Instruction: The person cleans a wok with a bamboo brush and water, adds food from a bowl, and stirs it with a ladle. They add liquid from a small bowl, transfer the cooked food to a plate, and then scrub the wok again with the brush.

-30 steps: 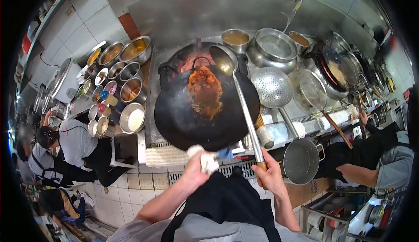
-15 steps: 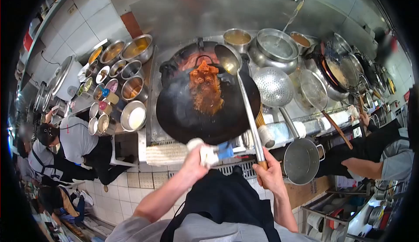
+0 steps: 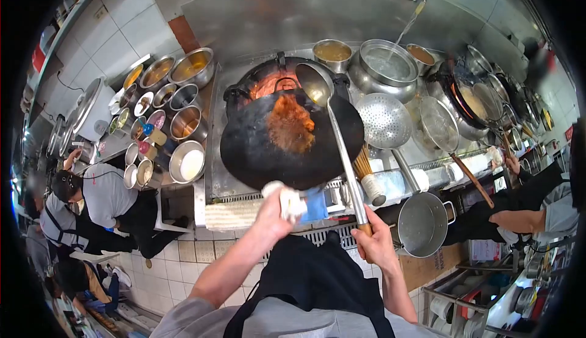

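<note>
Beyond my fingertips lies the long stainless steel cooking range [image 3: 256,14], its back wall rising behind everything. On it, straight ahead of my left hand [image 3: 273,216], I hold up the big round black iron wok [image 3: 268,155], tilted over the burner ring [image 3: 244,88], where orange flame shows past the wok's far rim. A heap of orange-brown fried food [image 3: 290,127] sits in the wok's far half, well beyond my fingers. My left fingers are curled tight around a white and blue folded cloth [image 3: 299,202] wrapped on the wok's near edge. My right hand [image 3: 376,243] is closed around the wooden end of the long steel ladle [image 3: 339,146]; its shaft runs away from my fingers across the wok's right side, and its bowl hangs over the far rim. To the right of that hand rests a round perforated steel skimmer [image 3: 383,120], and nearer, just right of my knuckles, a deep steel pot [image 3: 421,223]. Far left of my left fingers stands a cluster of small steel seasoning bowls [image 3: 160,118].
</note>
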